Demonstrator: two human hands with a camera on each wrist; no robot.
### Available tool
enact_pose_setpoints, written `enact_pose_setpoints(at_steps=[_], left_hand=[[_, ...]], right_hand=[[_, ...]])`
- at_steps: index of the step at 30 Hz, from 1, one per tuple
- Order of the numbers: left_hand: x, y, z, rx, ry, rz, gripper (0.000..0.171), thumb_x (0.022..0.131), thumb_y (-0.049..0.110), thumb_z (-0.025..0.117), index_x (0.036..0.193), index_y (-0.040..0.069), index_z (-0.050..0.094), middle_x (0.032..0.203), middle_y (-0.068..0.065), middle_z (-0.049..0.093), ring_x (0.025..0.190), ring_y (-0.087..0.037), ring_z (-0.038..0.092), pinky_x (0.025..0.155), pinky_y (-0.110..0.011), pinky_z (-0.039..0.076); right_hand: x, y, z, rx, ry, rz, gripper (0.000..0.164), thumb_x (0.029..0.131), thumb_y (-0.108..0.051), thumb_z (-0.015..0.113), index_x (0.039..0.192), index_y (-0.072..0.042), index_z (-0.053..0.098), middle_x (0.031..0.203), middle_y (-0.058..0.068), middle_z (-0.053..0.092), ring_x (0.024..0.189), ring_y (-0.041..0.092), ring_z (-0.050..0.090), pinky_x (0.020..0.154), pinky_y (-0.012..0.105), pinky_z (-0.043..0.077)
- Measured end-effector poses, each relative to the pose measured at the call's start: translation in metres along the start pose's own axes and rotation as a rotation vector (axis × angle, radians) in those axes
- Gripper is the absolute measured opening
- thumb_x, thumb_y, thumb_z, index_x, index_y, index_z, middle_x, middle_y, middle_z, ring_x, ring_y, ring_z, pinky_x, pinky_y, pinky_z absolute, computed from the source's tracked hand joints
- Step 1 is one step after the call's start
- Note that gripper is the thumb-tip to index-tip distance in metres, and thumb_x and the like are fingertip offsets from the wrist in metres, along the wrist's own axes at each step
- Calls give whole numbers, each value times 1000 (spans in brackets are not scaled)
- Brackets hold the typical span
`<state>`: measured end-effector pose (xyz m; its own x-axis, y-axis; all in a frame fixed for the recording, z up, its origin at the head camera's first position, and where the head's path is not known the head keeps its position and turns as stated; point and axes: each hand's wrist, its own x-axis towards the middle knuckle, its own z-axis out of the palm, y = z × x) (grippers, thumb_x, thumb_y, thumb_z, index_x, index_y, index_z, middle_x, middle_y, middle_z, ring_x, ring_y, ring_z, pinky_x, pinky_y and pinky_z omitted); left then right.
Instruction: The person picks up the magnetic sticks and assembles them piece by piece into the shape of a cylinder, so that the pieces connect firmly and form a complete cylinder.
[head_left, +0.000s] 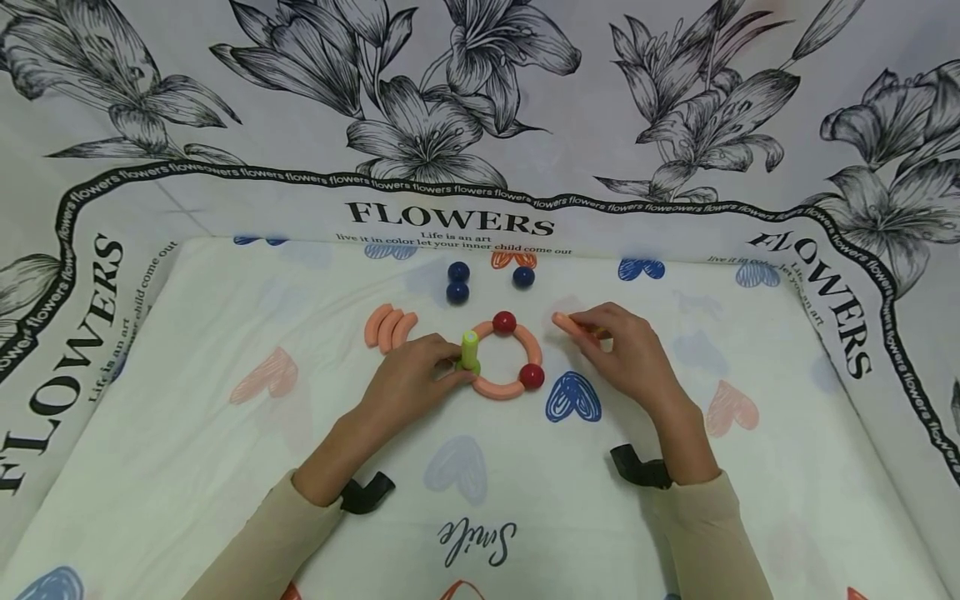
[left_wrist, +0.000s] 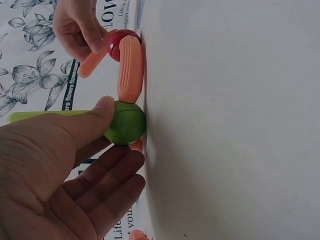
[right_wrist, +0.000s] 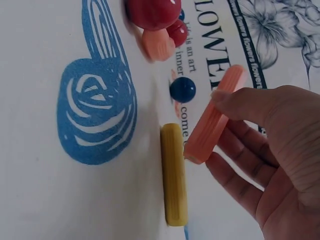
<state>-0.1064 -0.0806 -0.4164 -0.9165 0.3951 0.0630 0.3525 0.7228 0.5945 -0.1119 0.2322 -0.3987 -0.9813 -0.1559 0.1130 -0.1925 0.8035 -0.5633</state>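
Observation:
A ring of curved orange pieces [head_left: 500, 390] and balls lies on the cloth in the head view. Two red balls [head_left: 532, 377] join its pieces, and a green ball [left_wrist: 126, 123] sits at its left side. A light green rod [head_left: 469, 350] stands upright from that ball. My left hand [head_left: 412, 375] pinches the green ball between thumb and fingers. To the right of the ring, my right hand [head_left: 626, 350] pinches a loose orange curved piece [right_wrist: 216, 117], raised off the cloth. Below this piece, in the right wrist view, lies a yellow stick [right_wrist: 174, 175].
Several orange curved pieces [head_left: 391, 328] lie side by side left of the ring. Beyond the ring are three dark blue balls, two together [head_left: 457, 292] and one apart [head_left: 523, 277]. A white cloth [head_left: 225, 467] printed with hearts covers the table.

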Motion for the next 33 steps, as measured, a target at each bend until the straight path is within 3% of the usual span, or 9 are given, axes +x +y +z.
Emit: enact_pose_setpoints(at_steps=[10, 18, 24, 33], left_hand=[[-1, -4, -2, -25, 24, 8, 25, 89, 34, 87, 106, 18, 82, 93, 2, 76, 88, -13, 68, 77, -32, 55], [0, 0, -1, -43, -7, -10, 26, 90, 33, 85, 110, 16, 82, 98, 0, 76, 92, -16, 68, 84, -35, 57], [0, 0, 1, -34, -31, -21, 26, 91, 35, 85, 111, 18, 82, 99, 1, 75, 91, -15, 67, 82, -33, 56], [-1, -2, 0, -24, -9, 2, 24, 91, 35, 84, 108, 18, 81, 96, 2, 74, 88, -14, 65, 80, -32, 54]], right_hand=[[14, -17, 16, 151, 18, -120, 31, 97, -17, 79, 127, -13, 76, 120, 8, 79, 109, 25, 75, 92, 46, 64], [25, -36, 18, 219, 18, -113, 32, 97, -16, 79, 128, -11, 73, 122, 8, 77, 112, 25, 74, 92, 45, 64], [29, -46, 18, 273, 32, -107, 44, 97, -16, 78, 139, -10, 66, 123, 10, 75, 114, 25, 73, 91, 45, 65], [38, -59, 23, 378, 83, -89, 43, 97, -17, 79, 137, -9, 65, 121, 11, 75, 114, 25, 72, 91, 43, 65]])
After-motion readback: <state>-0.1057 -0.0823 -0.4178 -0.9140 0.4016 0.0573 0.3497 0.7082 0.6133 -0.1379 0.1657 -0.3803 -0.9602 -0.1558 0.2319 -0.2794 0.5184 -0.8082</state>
